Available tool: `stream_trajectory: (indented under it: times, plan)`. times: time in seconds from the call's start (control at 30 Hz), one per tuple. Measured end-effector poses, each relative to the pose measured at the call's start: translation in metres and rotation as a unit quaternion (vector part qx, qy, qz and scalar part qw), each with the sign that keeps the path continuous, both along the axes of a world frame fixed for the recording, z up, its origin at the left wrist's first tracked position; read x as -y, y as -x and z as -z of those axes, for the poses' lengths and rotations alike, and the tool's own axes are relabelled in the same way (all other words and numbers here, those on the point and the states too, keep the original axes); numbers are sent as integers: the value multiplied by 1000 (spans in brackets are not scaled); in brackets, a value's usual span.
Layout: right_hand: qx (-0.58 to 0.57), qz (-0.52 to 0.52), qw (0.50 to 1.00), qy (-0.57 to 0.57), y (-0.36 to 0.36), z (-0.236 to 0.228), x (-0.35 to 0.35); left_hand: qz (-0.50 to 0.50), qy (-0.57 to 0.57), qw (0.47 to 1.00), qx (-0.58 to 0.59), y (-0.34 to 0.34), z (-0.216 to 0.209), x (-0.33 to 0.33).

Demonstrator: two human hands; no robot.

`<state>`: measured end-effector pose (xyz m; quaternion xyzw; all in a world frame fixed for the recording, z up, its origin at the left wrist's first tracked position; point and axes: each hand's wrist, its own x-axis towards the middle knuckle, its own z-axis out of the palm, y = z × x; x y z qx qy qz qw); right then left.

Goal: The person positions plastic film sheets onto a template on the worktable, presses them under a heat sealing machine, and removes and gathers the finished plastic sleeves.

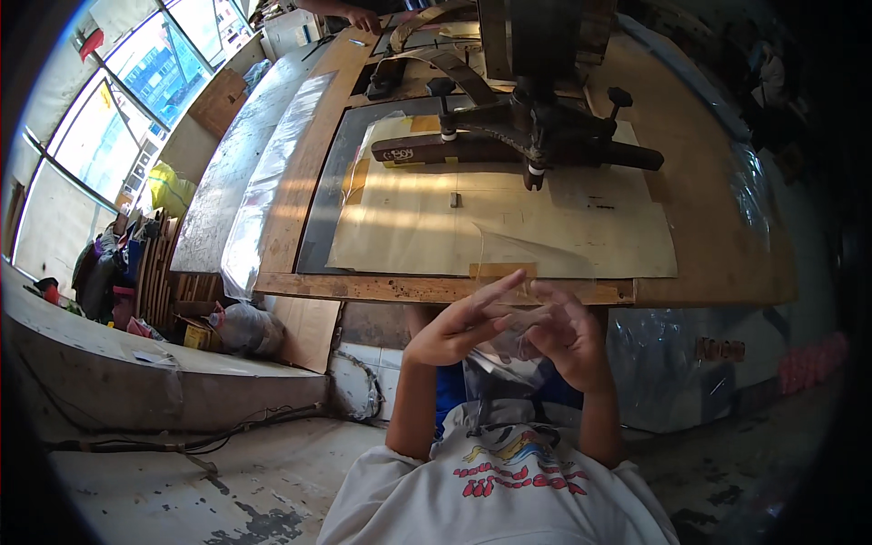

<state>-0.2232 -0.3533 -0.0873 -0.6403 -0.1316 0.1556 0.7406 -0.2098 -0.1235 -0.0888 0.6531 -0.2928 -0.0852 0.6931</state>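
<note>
**A:** State the condition of both hands.

**B:** The right hand [570, 338] is curling its fingers and apparently grasping a clear film [552, 258]. The left hand [461, 327] is extending its fingers against the same film; whether it is pinching, I cannot tell.

**A:** Where is the film sitting?

**B:** It is hanging in the air between the hands, near the middle of the front edge of the tabletop [413, 289]. Its lower part is drooping toward the person's shirt [490, 509].

**A:** Which items are in position?

**B:** A cream sheet [400, 234] is lying flat behind that edge, with brown tape [498, 270] showing at its border. A small block [455, 200] is resting on the sheet. A dark bar [509, 153] is spanning the sheet's rear part. Another person's hand [363, 20] is resting by the far left corner.

**A:** How far along is the work?

**B:** In my judgement, handling is partly done: the film is being held up, not yet lying flat. Releasing it is remaining; nothing further is showing.
</note>
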Motion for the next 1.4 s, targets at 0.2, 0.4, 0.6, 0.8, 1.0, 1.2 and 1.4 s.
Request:
stream_trajectory:
  times: [0.2, 0.4, 0.6, 0.8, 1.0, 1.2, 1.4]
  plan:
    - [-23, 105, 994, 33, -9, -1, -9, -53, 184, 959, -210, 34, 46, 28]
    - [101, 191, 961, 175, -16, 5, -19, -168, 119, 949, -237, 33, 45, 20]
    - [393, 173, 743, 514, -42, -22, -30, -197, 78, 961, -176, 26, 44, 29]
    - [386, -12, 733, 559, -79, 16, -32, -302, 2, 947, -108, 56, 71, 49]
    - [395, -27, 729, 558, -124, 10, -33, -302, -344, 876, 149, 65, 128, 49]
    - [444, 79, 758, 471, -131, 18, -64, -351, -295, 886, -66, 4, 268, 48]
    - [458, 85, 803, 372, -139, 16, -46, -324, -62, 941, -81, -26, 255, 60]
